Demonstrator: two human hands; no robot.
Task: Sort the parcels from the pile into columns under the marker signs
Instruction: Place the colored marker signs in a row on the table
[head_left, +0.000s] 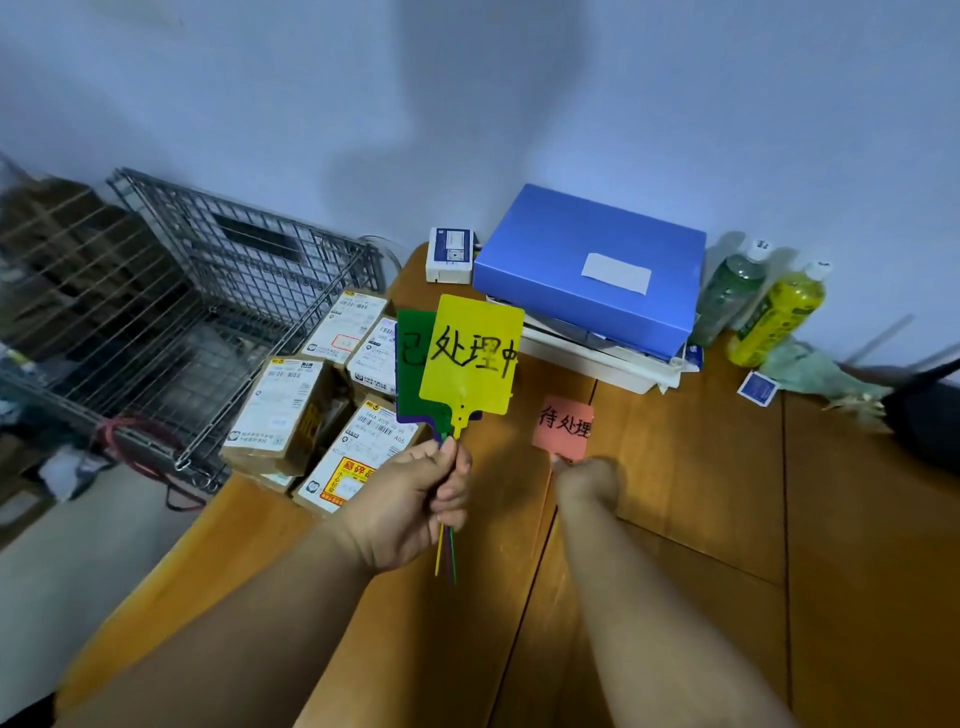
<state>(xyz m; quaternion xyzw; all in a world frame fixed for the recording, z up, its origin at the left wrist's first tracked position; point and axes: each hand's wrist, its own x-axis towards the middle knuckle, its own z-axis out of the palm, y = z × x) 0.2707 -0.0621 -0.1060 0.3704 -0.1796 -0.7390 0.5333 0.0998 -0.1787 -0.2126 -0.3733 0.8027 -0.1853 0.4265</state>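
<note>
My left hand (415, 504) is shut on the stems of a bunch of marker signs held upright: a yellow sign (472, 358) in front, a green sign (410, 358) behind it, and a purple edge below. My right hand (584, 480) holds the lower end of a pink sign (563, 426) that lies on the wooden table (701, 493). A pile of several brown cardboard parcels (322, 405) with white labels sits on the table's left part, left of my left hand.
A blue box (592, 265) on stacked white trays stands at the back. A small white box (449, 254) is left of it. Two bottles (758, 306) stand at the back right. A wire cage (208, 312) sits left of the table.
</note>
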